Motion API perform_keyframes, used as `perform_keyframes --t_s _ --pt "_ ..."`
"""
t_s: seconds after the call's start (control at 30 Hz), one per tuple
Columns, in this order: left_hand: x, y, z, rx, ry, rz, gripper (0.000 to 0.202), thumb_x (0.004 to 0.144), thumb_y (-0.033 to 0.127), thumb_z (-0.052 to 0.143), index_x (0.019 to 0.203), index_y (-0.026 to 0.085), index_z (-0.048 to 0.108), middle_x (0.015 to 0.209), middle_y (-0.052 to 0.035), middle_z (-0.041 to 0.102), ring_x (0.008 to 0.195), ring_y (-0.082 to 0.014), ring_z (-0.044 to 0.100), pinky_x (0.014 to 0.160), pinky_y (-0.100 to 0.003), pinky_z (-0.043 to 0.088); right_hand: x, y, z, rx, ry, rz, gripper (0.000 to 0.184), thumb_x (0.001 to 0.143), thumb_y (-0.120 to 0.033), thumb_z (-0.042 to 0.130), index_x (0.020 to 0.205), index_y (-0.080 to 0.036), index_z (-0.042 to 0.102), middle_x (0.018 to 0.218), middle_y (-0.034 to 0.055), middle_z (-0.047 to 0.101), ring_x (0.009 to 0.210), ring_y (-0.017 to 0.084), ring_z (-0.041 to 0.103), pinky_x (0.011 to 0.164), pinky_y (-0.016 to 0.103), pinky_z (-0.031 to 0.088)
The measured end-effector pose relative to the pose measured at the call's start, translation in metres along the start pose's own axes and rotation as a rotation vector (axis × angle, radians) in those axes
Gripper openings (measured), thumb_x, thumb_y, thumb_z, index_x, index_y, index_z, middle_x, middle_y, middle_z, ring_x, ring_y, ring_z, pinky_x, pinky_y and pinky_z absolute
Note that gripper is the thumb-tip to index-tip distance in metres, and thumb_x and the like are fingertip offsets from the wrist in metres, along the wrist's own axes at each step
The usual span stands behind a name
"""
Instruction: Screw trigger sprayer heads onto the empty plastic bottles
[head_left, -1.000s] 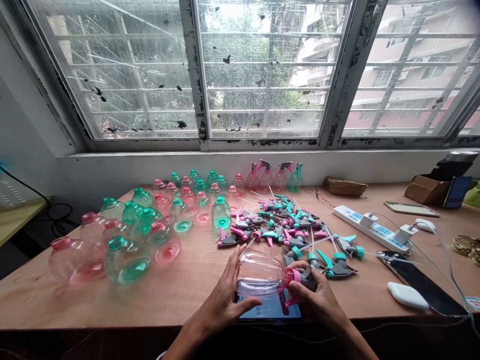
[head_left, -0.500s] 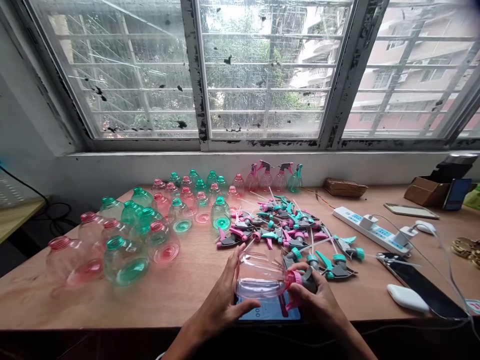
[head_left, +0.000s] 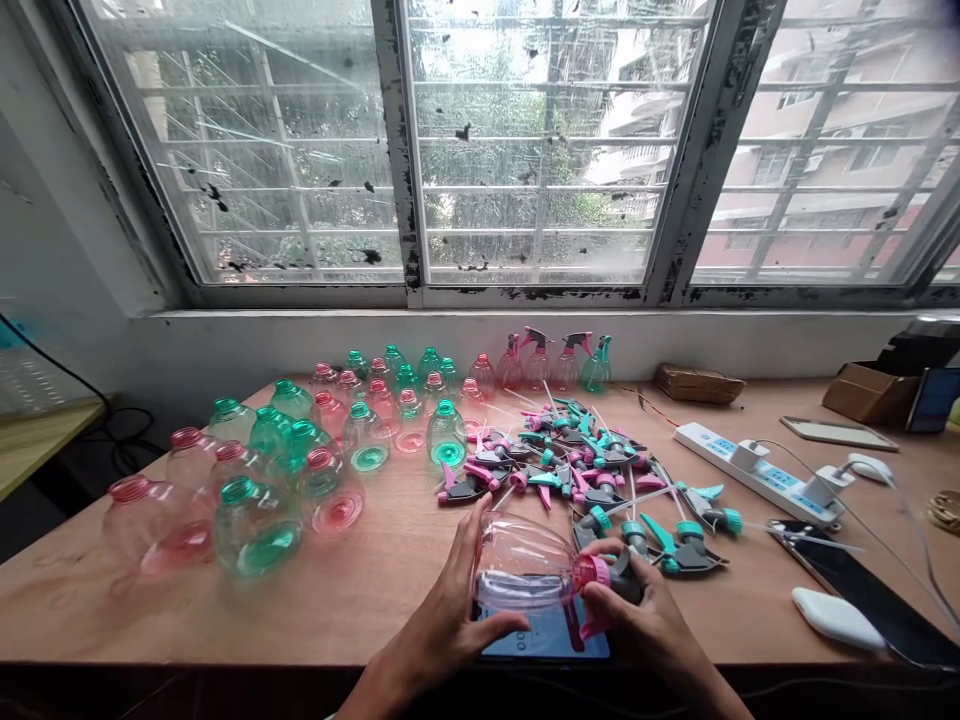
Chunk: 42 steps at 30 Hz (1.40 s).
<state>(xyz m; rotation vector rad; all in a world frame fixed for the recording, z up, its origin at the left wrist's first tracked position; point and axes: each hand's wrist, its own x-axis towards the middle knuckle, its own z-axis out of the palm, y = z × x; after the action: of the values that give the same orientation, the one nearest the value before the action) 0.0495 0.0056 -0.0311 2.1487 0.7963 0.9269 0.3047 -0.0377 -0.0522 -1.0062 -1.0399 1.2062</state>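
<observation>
My left hand (head_left: 442,615) wraps around the body of a clear pink bottle (head_left: 525,565) held on its side just above the table's front edge. At the bottle's neck, my right hand (head_left: 649,625) grips a pink and grey trigger sprayer head (head_left: 611,580). Both sit over a phone (head_left: 544,640) lying with its screen lit. Beyond my hands lies a heap of loose pink and teal sprayer heads (head_left: 577,465). To the left stand several open pink and green bottles (head_left: 300,460).
Three finished spray bottles (head_left: 555,360) stand by the window sill. A white power strip (head_left: 757,470) with plugged chargers, a dark phone (head_left: 862,590), a white case (head_left: 836,615) and cardboard boxes (head_left: 870,390) fill the right side of the wooden table (head_left: 360,590).
The view has tilted slightly, so everything sits a little lower in the picture. Both hands keep their grip on the bottle and sprayer head; the bottle has rolled slightly.
</observation>
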Motion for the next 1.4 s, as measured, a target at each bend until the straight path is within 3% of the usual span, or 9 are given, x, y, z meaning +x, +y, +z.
perform_keyframes --t_s 0.1,0.2,0.33,0.43,0.63,0.8,1.07,1.23,1.4 --pt "0.0 0.001 0.0 0.031 0.007 -0.015 0.105 0.085 0.036 0.076 0.157 0.037 -0.001 0.168 -0.0111 0.006 0.154 -0.0377 0.011 0.122 -0.059 0.019 -0.001 -0.002 0.001 -0.005 -0.008 0.017 0.042 0.071 -0.046 0.086 0.097 -0.02 0.065 0.063 -0.0019 0.068 0.05 0.018 0.066 0.051 0.032 0.06" --pt "-0.003 -0.004 0.003 0.024 0.024 0.012 0.094 0.095 0.029 0.064 0.157 0.04 -0.006 0.169 -0.0078 0.002 0.154 -0.0358 0.007 0.123 -0.058 0.018 -0.002 -0.005 0.003 0.01 -0.012 0.039 0.043 0.07 -0.047 0.086 0.096 -0.021 0.064 0.062 -0.0024 0.068 0.047 0.019 0.066 0.05 0.034 0.061" --pt "-0.004 -0.008 0.004 -0.017 0.005 -0.012 0.112 0.087 0.037 0.074 0.156 0.039 -0.015 0.169 -0.0098 0.0 0.154 -0.0388 0.004 0.122 -0.06 0.017 -0.001 -0.004 0.003 0.025 -0.015 0.041 0.043 0.07 -0.046 0.086 0.095 -0.021 0.063 0.062 -0.0025 0.068 0.047 0.02 0.067 0.049 0.036 0.062" --pt "-0.001 -0.005 0.002 -0.009 0.002 -0.02 0.114 0.083 0.041 0.077 0.157 0.036 -0.01 0.169 -0.0115 0.004 0.153 -0.0401 0.006 0.122 -0.061 0.017 0.0 0.001 0.001 0.025 -0.021 0.038 0.044 0.07 -0.045 0.086 0.097 -0.02 0.063 0.062 -0.0021 0.067 0.05 0.021 0.068 0.049 0.038 0.064" --pt "0.0 -0.008 0.004 -0.009 0.062 0.075 0.081 0.099 0.035 0.056 0.157 0.039 0.001 0.169 -0.0094 0.009 0.154 -0.0342 0.013 0.122 -0.056 0.021 0.001 0.004 0.0 0.019 -0.033 0.032 0.044 0.071 -0.046 0.085 0.098 -0.02 0.063 0.061 -0.0027 0.065 0.049 0.019 0.065 0.049 0.038 0.064" --pt "-0.002 -0.006 0.002 -0.052 0.004 0.036 0.116 0.083 0.044 0.076 0.157 0.034 -0.013 0.168 -0.0149 0.006 0.154 -0.0383 0.008 0.123 -0.06 0.014 0.0 0.001 0.002 0.051 -0.029 0.041 0.046 0.068 -0.047 0.088 0.097 -0.02 0.063 0.062 -0.0032 0.065 0.049 0.018 0.064 0.049 0.038 0.064" --pt "-0.003 -0.001 -0.001 0.018 -0.012 0.048 0.086 0.098 0.022 0.054 0.157 0.04 -0.006 0.17 -0.0055 0.001 0.155 -0.0331 0.009 0.123 -0.057 0.015 0.0 -0.001 0.002 0.031 -0.014 0.024 0.043 0.07 -0.047 0.085 0.096 -0.02 0.065 0.057 -0.0034 0.066 0.048 0.018 0.063 0.049 0.032 0.059" --pt "-0.001 0.003 -0.002 0.015 -0.032 0.032 0.12 0.082 0.036 0.079 0.157 0.033 -0.016 0.169 -0.0121 0.002 0.154 -0.0383 0.005 0.123 -0.059 0.014 0.0 0.001 0.001 0.009 -0.012 0.031 0.044 0.067 -0.047 0.087 0.095 -0.02 0.065 0.065 -0.0025 0.067 0.049 0.019 0.066 0.049 0.032 0.059" --pt "0.0 0.006 -0.003 0.004 -0.039 0.016 0.112 0.086 0.031 0.075 0.158 0.033 -0.011 0.169 -0.0099 0.003 0.154 -0.0374 0.007 0.123 -0.057 0.017 0.001 0.0 0.0 0.018 -0.01 0.005 0.042 0.071 -0.046 0.086 0.097 -0.02 0.065 0.064 -0.0024 0.068 0.051 0.018 0.066 0.05 0.03 0.058"
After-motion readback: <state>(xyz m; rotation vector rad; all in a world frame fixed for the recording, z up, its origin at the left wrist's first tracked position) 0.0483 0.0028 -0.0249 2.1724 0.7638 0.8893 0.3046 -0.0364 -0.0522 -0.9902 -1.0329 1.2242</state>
